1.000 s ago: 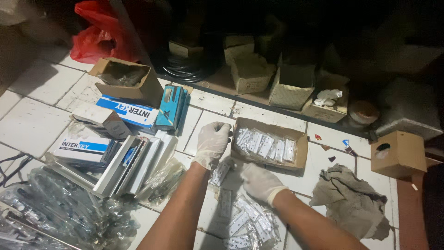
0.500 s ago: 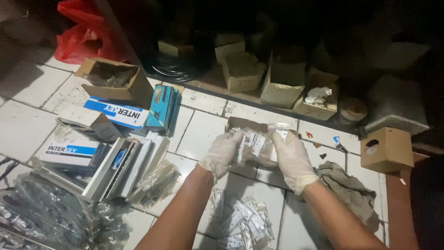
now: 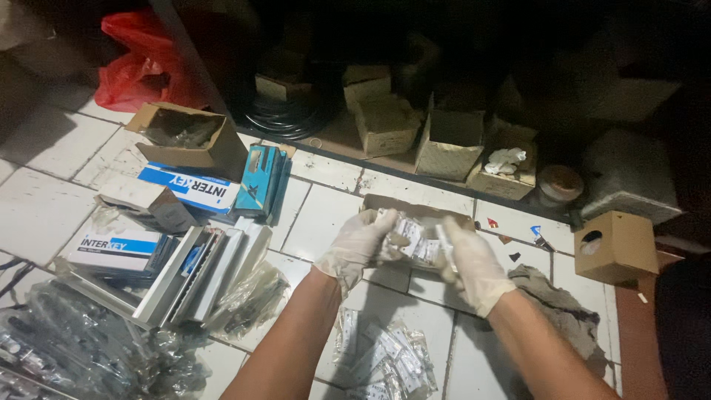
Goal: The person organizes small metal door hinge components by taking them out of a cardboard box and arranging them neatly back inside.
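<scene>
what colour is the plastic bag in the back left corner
Red; the plastic bag shows best in the head view, top left.

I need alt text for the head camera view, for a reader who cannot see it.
Two gloved hands, left hand and right hand, reach into an open cardboard box of small clear packets on a white tiled floor. More packets lie below; blue-and-white boxes are stacked at left.

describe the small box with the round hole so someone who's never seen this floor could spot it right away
Start from the white tiled floor and go to its far right edge, past the person's right hand and the crumpled grey rag. There sits a closed brown cardboard cube. Unlike the open-topped cartons nearby, it is shut and has a round hole in its side.
</scene>
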